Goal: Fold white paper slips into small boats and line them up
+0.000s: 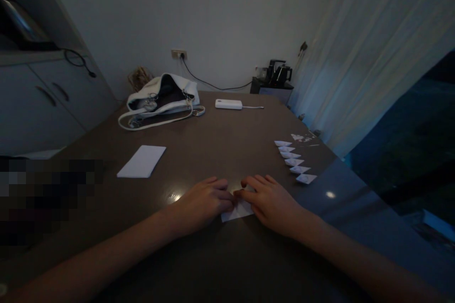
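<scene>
A small white piece of folded paper [237, 211] lies on the table close to me, partly covered by both hands. My left hand [208, 201] is at its left side, fingers curled and closed on the paper's upper edge. From the right, my right hand [272, 203] grips the same paper with bent fingers, its thumb along the right edge. The fingertips of both hands nearly meet over the paper's top, hiding that part. Off to the right stands a row of several folded paper boats [292, 155]. To the left lies a stack of white paper sheets [142, 162].
Beyond the hands, a white handbag [161, 99] and a white power bank [228, 104] with a short cable rest on the brown table [227, 147]. Small paper scraps [302, 138] lie near the right edge. A black kettle [283, 75] stands behind, beside a pale curtain [359, 42].
</scene>
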`<state>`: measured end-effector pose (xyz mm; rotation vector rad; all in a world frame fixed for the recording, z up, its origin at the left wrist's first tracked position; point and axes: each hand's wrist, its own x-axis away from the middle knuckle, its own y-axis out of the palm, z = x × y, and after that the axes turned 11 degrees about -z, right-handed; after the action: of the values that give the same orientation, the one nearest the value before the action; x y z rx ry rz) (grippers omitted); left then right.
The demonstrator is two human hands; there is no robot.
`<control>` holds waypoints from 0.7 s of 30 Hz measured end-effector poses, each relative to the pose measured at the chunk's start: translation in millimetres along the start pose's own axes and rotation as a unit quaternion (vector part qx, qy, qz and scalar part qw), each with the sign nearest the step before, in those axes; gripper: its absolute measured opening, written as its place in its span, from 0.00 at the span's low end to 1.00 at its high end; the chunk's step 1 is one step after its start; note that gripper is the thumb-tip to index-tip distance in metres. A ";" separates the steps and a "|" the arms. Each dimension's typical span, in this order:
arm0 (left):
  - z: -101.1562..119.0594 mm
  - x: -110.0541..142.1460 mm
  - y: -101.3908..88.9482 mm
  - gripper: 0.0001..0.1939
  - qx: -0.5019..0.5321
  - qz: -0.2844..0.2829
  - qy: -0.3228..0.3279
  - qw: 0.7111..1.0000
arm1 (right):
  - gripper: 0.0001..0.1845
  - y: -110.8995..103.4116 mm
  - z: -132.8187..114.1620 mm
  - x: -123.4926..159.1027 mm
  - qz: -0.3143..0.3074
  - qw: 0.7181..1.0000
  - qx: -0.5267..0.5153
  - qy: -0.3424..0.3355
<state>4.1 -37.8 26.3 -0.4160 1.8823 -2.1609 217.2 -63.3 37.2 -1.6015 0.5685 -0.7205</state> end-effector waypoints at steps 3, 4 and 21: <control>0.0 -0.5 0.0 0.09 0.009 -0.001 -0.008 1.000 | 0.17 1.6 -5.0 -1.5 0.000 0.999 0.049 0.002; 0.0 -0.6 -0.1 0.09 0.011 0.000 -0.009 1.000 | 0.17 2.6 -6.5 -2.1 0.000 0.998 0.061 0.003; -1.8 -1.2 4.7 0.11 0.011 0.018 -0.017 1.000 | 0.13 -21.9 -1.2 7.7 -0.053 0.999 0.009 -0.005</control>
<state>4.6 -36.3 21.3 -0.4087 1.8332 -2.1358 220.9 -66.3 60.0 -1.6272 0.4718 -0.7925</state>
